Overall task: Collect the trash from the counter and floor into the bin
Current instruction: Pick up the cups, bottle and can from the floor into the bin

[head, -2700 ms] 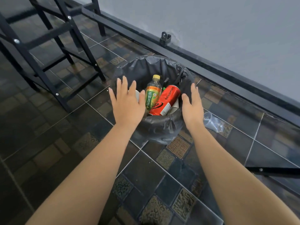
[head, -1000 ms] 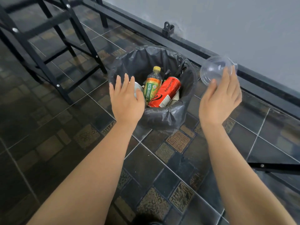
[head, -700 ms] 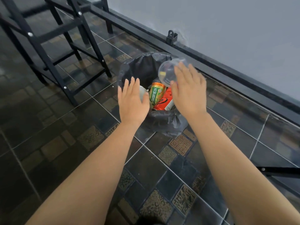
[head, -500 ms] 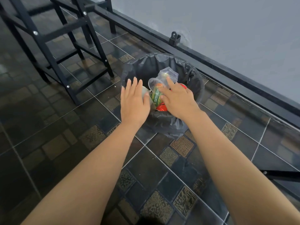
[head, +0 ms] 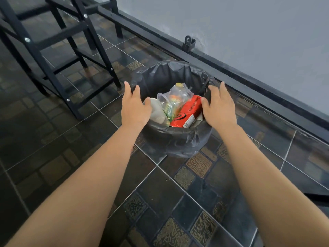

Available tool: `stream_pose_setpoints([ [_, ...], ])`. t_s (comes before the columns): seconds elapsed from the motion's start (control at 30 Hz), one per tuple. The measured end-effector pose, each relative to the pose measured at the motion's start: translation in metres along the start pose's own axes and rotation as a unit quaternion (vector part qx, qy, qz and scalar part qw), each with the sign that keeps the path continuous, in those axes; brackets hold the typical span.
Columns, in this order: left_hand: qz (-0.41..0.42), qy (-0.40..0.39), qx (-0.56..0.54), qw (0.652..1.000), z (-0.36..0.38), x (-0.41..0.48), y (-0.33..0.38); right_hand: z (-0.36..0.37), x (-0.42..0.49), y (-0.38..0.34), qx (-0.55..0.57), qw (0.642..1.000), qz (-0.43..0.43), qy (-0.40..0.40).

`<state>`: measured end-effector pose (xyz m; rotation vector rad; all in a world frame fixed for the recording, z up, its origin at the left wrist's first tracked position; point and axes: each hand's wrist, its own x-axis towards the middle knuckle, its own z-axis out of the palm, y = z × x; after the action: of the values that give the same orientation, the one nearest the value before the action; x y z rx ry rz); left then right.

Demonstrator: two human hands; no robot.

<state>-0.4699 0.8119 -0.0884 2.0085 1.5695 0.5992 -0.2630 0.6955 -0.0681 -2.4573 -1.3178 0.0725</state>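
A round bin lined with a black bag (head: 170,75) stands on the tiled floor by the wall. Inside lie a red can (head: 188,111), a green-labelled bottle (head: 168,112) and a white cup (head: 157,111). A clear plastic cup (head: 175,97) lies on top of the bottle. My left hand (head: 134,106) hovers flat over the bin's left rim, fingers straight, holding nothing. My right hand (head: 218,107) hovers flat over the right rim, also holding nothing.
A black metal frame (head: 58,49) with crossbars stands on the floor to the left of the bin. A black rail (head: 231,72) runs along the base of the grey wall behind it. Another black bar (head: 318,196) shows at the right edge.
My right hand carried the clear plastic cup from the right over the bin, let it go onto the bottle, and drew back to the right rim. The left hand stayed put.
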Motion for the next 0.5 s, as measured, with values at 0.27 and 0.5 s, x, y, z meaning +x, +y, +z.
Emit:
stream_pose_setpoints([
  [0.27, -0.059, -0.022, -0.209, 0.976, -0.004, 0.022, -0.004, 0.007, 0.017, 0.008, 0.251, 0.954, 0.160, -0.032],
  [0.5, -0.113, -0.003, -0.398, 0.910, 0.001, 0.014, -0.010, 0.011, 0.002, -0.002, 0.463, 0.861, 0.210, 0.024],
])
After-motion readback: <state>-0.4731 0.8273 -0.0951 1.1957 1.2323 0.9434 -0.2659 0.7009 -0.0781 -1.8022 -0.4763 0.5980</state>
